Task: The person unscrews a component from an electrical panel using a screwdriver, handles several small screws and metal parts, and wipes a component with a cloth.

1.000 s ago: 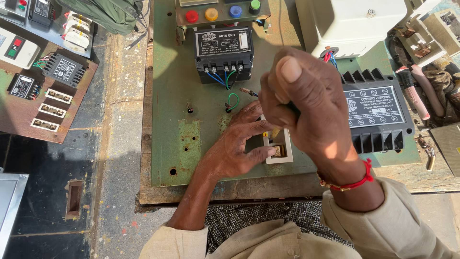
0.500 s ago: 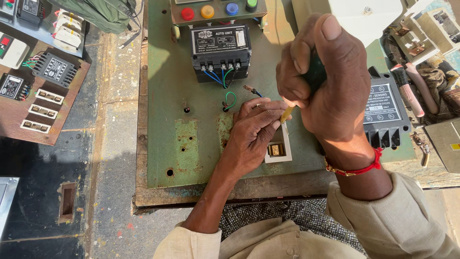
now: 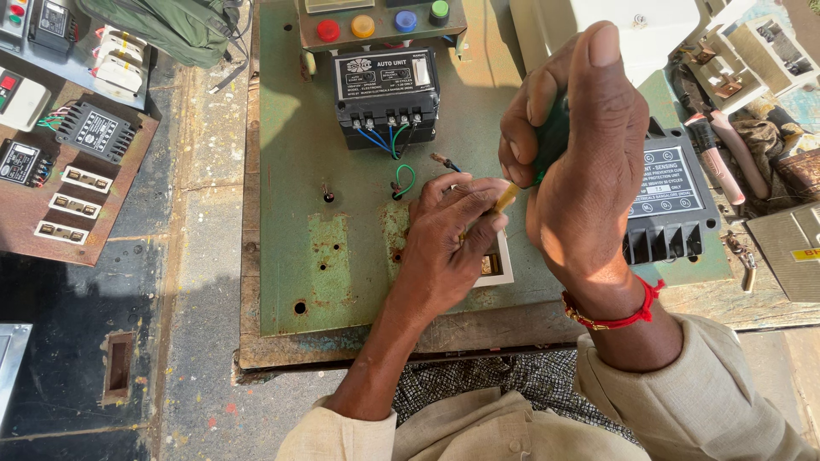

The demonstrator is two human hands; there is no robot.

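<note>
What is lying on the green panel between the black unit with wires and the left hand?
In the head view, a curled green wire and a loose wire end lie between the black unit and the left hand.

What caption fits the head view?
Right hand drives a green-handled screwdriver while left hand steadies a white component on green panel.

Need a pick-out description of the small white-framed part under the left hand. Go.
Start at the green metal panel with the black relay box near its top. Come down toward the panel's near edge, to where the left hand rests. The white-framed block peeks out beside its fingers: the only white, square-edged part mounted on that panel.
</note>
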